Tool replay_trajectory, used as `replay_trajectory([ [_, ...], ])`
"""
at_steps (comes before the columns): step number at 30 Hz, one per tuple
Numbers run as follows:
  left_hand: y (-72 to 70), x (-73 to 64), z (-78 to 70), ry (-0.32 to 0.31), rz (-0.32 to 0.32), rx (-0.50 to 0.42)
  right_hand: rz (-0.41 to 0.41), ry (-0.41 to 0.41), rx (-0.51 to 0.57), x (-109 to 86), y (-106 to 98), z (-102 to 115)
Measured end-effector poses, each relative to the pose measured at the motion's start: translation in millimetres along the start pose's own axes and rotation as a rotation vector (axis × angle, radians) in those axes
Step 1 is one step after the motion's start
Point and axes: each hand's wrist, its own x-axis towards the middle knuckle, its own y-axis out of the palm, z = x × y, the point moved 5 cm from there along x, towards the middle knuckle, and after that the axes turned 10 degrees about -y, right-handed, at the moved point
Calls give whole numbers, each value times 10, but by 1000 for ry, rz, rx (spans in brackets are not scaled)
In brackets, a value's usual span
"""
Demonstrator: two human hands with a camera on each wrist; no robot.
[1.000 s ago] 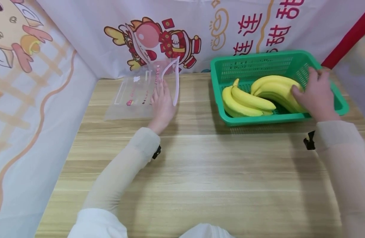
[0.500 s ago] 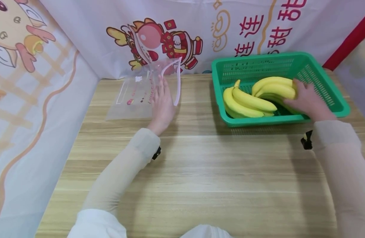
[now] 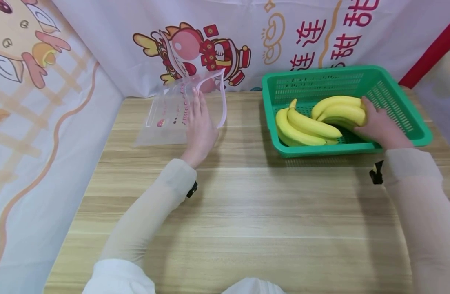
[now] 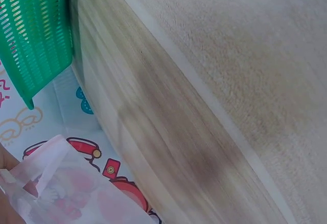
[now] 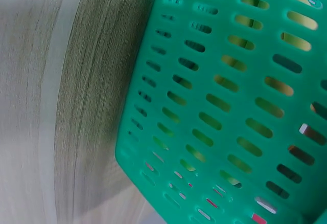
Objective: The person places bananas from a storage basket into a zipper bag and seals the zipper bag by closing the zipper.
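Note:
A clear plastic zip bag with pink print lies at the back left of the table, its pale-edged mouth facing right and partly raised. My left hand is at that mouth; in the left wrist view its fingers pinch the bag's edge. Inside the green basket, my right hand grips the right-hand bunch of bananas at its right end, fingers over the top and thumb on the near side. Another bunch of bananas lies to its left. The right wrist view shows mostly the slotted basket wall.
The basket stands at the back right of the wood-grain table, close to a printed white cloth hanging behind. Another printed cloth borders the left side. A red band runs down behind the basket's right corner.
My right hand has moved left and down onto the right-hand bunch and closed around its end. The bag's mouth has lifted and spread a little at my left hand.

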Motion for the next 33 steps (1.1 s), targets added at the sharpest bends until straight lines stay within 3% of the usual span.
replay_trajectory([
  [12,44,10,13,7,39,-24,-104,39,49,9,-28,-71],
  [22,90,19,20,6,78,-72,-182,156,145,-66,-78,-53],
  [27,102,25,16,20,76,-109,-265,161,181,-74,-117,-63],
  [33,82,17,-9,32,88,-141,-401,231,277,-122,-175,-88],
])
